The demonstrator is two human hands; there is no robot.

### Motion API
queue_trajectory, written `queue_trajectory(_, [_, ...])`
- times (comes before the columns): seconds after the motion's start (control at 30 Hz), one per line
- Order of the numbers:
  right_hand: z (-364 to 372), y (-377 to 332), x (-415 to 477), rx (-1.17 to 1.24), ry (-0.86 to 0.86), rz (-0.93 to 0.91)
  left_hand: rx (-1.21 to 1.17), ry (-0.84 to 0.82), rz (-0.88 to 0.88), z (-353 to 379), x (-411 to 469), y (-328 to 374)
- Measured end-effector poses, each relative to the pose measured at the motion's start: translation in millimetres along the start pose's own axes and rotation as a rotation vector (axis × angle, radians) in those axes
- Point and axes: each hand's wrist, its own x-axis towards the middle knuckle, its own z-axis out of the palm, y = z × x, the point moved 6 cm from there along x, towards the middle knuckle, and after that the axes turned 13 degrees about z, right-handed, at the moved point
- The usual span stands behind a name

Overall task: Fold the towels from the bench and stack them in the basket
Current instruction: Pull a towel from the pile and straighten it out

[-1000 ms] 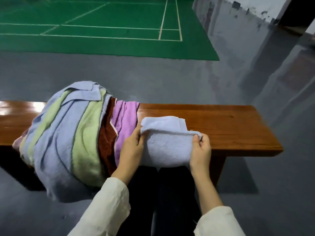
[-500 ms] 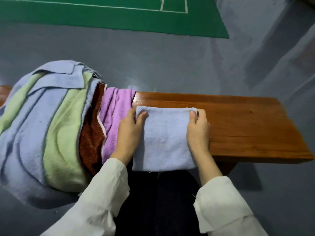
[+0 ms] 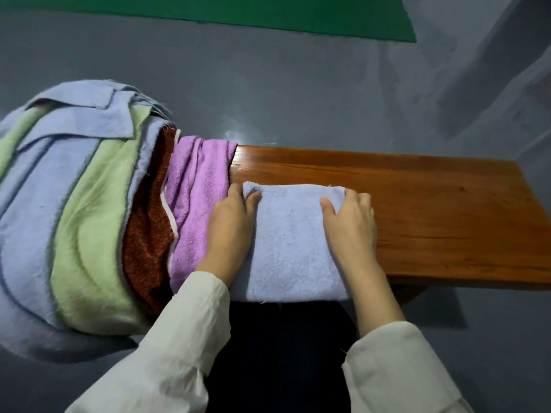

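At frame centre, my left hand [image 3: 231, 231] and right hand [image 3: 351, 231] pinch the blue towel [image 3: 295, 248], whose fold could spill open if I lift unevenly.

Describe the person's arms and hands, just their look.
Both arms wear loose, wrinkled cream long sleeves, the left sleeve and right sleeve ending in plain cuffs at the wrists. The left hand and right hand are bare: no gloves, rings or watch visible.

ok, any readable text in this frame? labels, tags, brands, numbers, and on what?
None. No print, tag or label shows on the folded blue towel, the towel pile, the bench or the green mat.
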Motion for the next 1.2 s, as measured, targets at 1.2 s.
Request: queue_trajectory(1.2, [-50, 72, -77, 1.006, -0.14, 0.032, -0.445, -0.074, 0.208, -20, -67, 60])
